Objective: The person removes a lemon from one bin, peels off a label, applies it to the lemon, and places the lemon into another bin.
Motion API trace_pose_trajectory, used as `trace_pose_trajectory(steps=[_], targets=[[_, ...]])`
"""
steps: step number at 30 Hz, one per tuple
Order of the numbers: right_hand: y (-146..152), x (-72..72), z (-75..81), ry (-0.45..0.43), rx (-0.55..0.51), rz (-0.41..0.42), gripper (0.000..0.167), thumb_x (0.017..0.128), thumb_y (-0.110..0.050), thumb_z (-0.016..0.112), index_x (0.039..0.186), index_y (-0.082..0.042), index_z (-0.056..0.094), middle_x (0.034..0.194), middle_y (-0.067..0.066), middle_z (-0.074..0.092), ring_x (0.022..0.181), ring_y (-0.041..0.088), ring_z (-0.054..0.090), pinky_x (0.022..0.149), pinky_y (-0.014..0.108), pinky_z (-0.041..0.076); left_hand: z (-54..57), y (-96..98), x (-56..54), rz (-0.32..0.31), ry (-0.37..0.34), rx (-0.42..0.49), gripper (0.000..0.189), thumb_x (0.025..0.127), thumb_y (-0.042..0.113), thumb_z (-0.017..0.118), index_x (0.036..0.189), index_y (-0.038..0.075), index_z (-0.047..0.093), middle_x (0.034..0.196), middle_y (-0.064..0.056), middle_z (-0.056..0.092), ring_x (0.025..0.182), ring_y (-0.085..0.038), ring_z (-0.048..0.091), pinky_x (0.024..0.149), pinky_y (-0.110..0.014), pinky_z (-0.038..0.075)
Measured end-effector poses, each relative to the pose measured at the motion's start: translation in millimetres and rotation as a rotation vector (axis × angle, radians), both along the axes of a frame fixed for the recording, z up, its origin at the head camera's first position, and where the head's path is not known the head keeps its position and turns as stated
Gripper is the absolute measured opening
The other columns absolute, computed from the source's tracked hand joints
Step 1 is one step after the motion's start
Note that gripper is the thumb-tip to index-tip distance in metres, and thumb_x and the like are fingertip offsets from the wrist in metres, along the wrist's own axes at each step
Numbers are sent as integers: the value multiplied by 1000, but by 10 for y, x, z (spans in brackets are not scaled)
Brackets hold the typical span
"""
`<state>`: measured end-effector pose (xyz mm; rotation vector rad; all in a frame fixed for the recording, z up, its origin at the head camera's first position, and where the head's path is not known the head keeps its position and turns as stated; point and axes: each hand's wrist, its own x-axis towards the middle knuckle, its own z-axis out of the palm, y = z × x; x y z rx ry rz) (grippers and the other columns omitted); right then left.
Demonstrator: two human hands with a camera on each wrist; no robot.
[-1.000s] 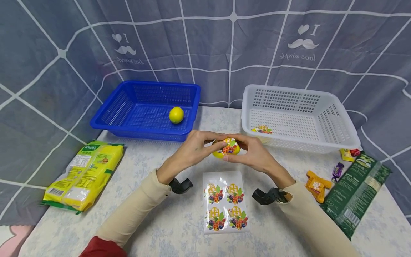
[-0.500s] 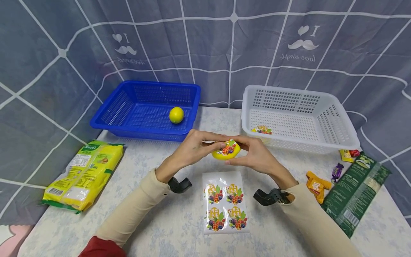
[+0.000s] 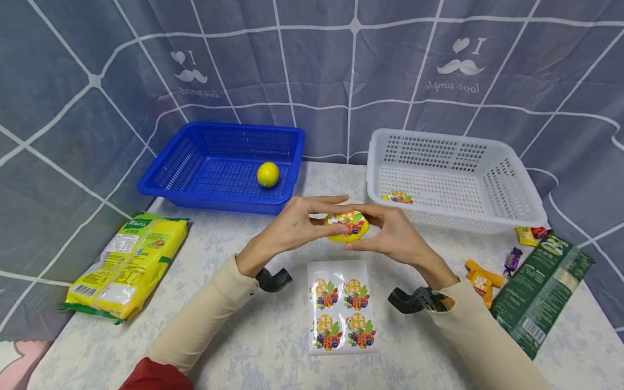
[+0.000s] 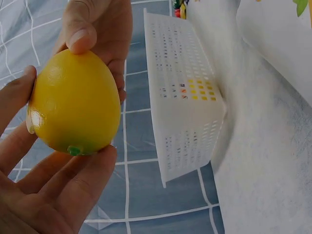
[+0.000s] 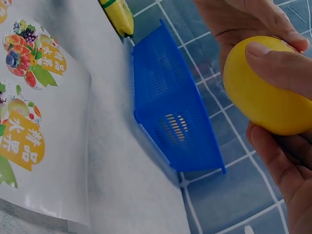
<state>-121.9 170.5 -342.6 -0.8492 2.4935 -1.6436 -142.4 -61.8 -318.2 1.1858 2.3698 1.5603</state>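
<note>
A yellow lemon (image 3: 358, 236) is held between both hands above the table, apart from its surface. A glossy fruit-print sticker (image 3: 354, 218) covers its near side. The left hand (image 3: 298, 223) pinches the lemon from the left, thumb lying across the sticker, index finger stretched out above. From the other side the right hand (image 3: 390, 230) grips it between thumb and fingers. In the left wrist view the lemon (image 4: 75, 102) shows its bare yellow skin and green tip. Below the hands lies a white sticker sheet (image 3: 343, 271) bearing several fruit stickers.
A blue basket (image 3: 219, 203) at back left holds another lemon (image 3: 268, 174). The white basket (image 3: 468, 223) at back right contains a stickered lemon (image 3: 398, 196). A yellow bag (image 3: 129, 265) lies left; a green packet (image 3: 541, 292) and wrapped candies (image 3: 482, 284) lie right.
The lemon has shifted slightly right along with the right hand. The left thumb now lies further over the sticker, and the left index finger has lifted outward. Baskets and sheet stay put.
</note>
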Motion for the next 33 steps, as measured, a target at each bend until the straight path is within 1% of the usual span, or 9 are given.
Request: trace_pose_trajectory(steps=[7,13,19,22,25,28,29,33], targets=[[7,25,35,15,-18,-13,65,73,-20,89,132,-14,63,130,-2,62,122,13,55,106,27,41,18,25,4,20,-50,7,43,79,21,84,120,15,73,131,0,64,123,-12,56,89,-29,53],[17,32,15,23,-64,-23,65,73,-16,89,132,-11,62,132,0,61,123,14,56,105,28,42,-15,57,16,38,-20,27,48,77,22,86,122,15,71,132,5,62,124,-9,54,89,-27,53],[45,40,19,31,-76,-53,69,75,-12,87,136,-4,57,136,6,58,128,19,52,107,30,40,-46,99,24,13,-21,82,56,80,19,84,132,16,64,140,10,55,130,-7,49,93,-28,52],[50,50,35,-3,-45,-78,72,76,-16,87,139,-5,54,139,6,56,128,19,52,106,32,42,-59,108,18,10,-25,92,58,81,19,83,134,16,62,142,10,54,131,-7,48,93,-29,52],[49,59,56,-51,1,-95,74,77,-23,86,142,-10,52,140,2,55,121,18,56,102,36,45,-65,114,6,15,-22,86,57,81,19,83,134,16,63,141,9,54,130,-8,49,91,-29,53],[55,66,71,-94,29,-89,74,79,-27,85,144,-15,51,141,-1,54,116,16,59,99,39,47,-72,124,-13,25,6,74,55,80,20,84,131,13,65,139,6,57,127,-9,52,87,-28,55],[65,67,75,-98,36,-82,74,80,-26,84,144,-15,50,142,-1,53,115,17,60,98,39,48,-74,127,-19,30,20,71,54,79,20,85,129,12,66,138,4,58,124,-10,54,85,-28,55],[175,68,59,-100,78,-67,71,85,-22,80,146,-12,47,146,2,50,119,21,59,102,37,46,-95,130,-44,62,46,86,49,77,20,86,123,10,71,129,-2,65,109,-12,64,78,-27,57]])
